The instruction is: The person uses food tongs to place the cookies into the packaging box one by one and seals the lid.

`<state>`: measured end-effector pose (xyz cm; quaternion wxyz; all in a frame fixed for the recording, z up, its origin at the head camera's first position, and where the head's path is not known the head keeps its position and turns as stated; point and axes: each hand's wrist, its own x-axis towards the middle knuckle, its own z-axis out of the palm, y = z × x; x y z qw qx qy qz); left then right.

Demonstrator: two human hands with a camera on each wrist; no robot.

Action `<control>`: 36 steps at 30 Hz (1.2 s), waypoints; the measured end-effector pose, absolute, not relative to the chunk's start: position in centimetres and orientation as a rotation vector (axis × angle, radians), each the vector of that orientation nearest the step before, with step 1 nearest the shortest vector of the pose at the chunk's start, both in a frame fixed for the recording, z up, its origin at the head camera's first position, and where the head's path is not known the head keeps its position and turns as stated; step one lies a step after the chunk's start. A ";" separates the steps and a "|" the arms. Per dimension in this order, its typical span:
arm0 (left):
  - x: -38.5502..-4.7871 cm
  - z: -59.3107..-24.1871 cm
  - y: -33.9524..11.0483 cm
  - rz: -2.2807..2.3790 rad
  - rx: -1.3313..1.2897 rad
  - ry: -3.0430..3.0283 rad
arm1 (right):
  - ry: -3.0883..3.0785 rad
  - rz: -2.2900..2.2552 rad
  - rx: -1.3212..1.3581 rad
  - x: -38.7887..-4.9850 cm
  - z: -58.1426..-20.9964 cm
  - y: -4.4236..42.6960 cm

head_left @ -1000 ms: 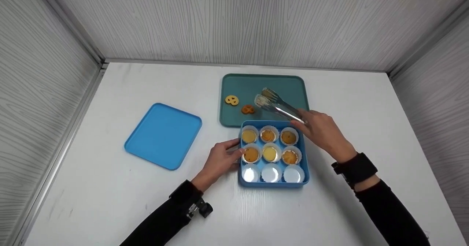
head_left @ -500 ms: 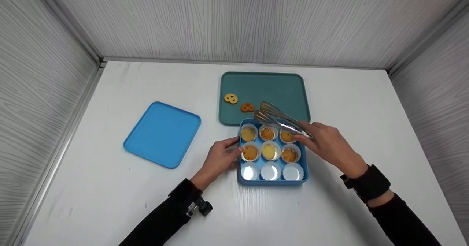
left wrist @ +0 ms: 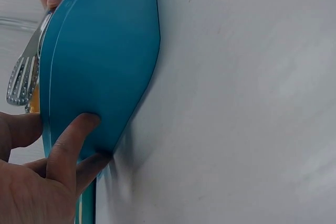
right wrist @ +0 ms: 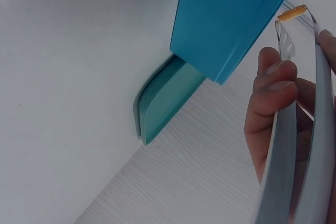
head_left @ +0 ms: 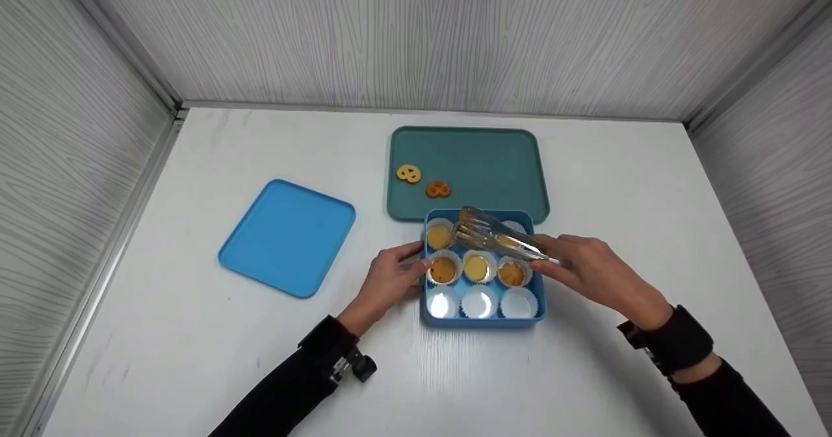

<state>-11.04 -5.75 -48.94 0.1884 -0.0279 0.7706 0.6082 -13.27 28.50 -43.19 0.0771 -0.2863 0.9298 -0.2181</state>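
Note:
My right hand (head_left: 595, 271) grips metal tongs (head_left: 497, 237) over the back rows of a blue box (head_left: 484, 323). Between the tong tips, in the right wrist view, sits a golden cookie (right wrist: 292, 13). Paper cups line the box: the middle row holds cookies such as a pale round one (head_left: 476, 268), while the front cups, one of them a white paper cup (head_left: 518, 302), hold none. The tongs hide part of the back row. At the box's left side my left hand (head_left: 389, 282) pinches the wall, thumb at the rim and fingers against the outside (left wrist: 73, 145).
Behind the box lies a green tray (head_left: 481, 157) with a pale pretzel-shaped cookie (head_left: 409, 173) and a browner pretzel-shaped cookie (head_left: 438, 189). A flat blue lid or tray (head_left: 289, 238) lies to the left. Grey panels (head_left: 429, 40) wall the white table (head_left: 162, 333) at back and sides.
My right hand has brought the tongs from above the green tray toward me, over the back of the box, and their arms have come closer together. My left hand stays on the box.

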 end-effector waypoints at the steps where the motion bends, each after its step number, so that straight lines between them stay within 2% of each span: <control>1: -11.0 -49.0 -5.7 1.713 -0.088 2.162 | 2.772 -0.659 -0.861 -13.1 -43.1 28.5; 12: -11.2 -49.0 -5.7 1.752 -0.083 2.129 | 2.672 -0.621 -0.950 -11.4 -42.9 28.8; 36: -11.0 -49.4 -5.8 1.789 -0.063 2.126 | 2.698 -0.260 -1.348 -11.0 -42.4 26.4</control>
